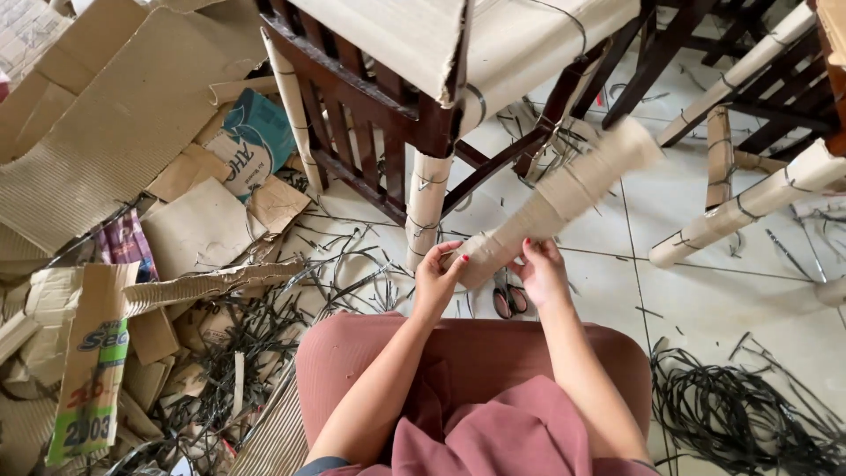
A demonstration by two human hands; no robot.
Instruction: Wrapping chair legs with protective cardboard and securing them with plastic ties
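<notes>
Right at the middle of the view, the left hand point(438, 273) pinches the near end of a cardboard-wrapped chair leg point(551, 203), fingers curled and closed on the wrapping, thumb on top. The right hand point(539, 269) grips the same leg just beside it, fingers closed around the far side (red-painted nails show on both hands). The wrapped leg slants up and away to the right from the hands, its far end blurred, and thin dark strapping point(577, 185) circles it at points. Just below the hands, a pair of scissors point(508, 298) lies on the white tiled floor point(705, 291), partly hidden by the right hand. The person's lap, in pinkish-red cloth point(476, 388), fills the lower middle.

Beyond the hands stands a dark wooden chair point(388, 115), its legs and seat wrapped in the same pale cardboard. Another wrapped chair point(758, 185) stands at the right edge. Left of the lap lie flattened cardboard scraps point(132, 123) among loose cut strap ends, and a tangle of black strapping point(740, 414) sits on the tiles at lower right.
</notes>
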